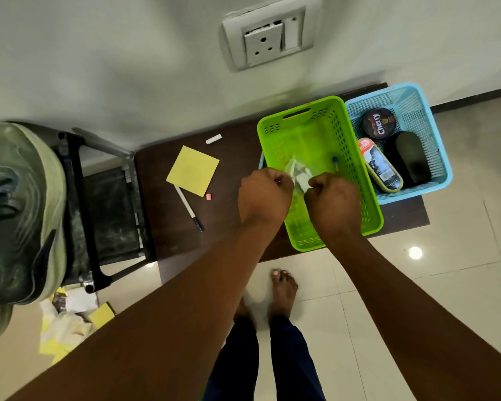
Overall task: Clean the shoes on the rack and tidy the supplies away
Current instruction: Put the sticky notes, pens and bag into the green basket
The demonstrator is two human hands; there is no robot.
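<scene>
Right of the frame's centre, both hands meet over the near half of a green basket (pixel 321 134) that sits on a dark brown table (pixel 229 180). The left hand (pixel 263 195) and the right hand (pixel 333 198) are each curled into a fist, and between them they pinch a small crumpled clear wrapper (pixel 297 173) with white inside it, held just above the basket's floor. A small blue-tipped stick (pixel 335 163) lies inside the same basket, just beyond the right hand. Touching the basket's right side is a blue basket (pixel 428 131), which holds a round black polish tin (pixel 378 124), an oval black shoe brush (pixel 408 157) and a liquid polish bottle (pixel 381 166) lying on its side. Left of the green basket, the table carries a yellow sticky-note pad (pixel 193 170), a pen (pixel 189 208) touching the pad's near corner, a small pink eraser (pixel 209 197) and a white chalk stub (pixel 213 138). At the far left edge, a grey-green shoe (pixel 21 209) rests on top of a black metal rack (pixel 99 198). Crumpled yellow and white papers (pixel 67 322) lie on the tiled floor below the rack.
</scene>
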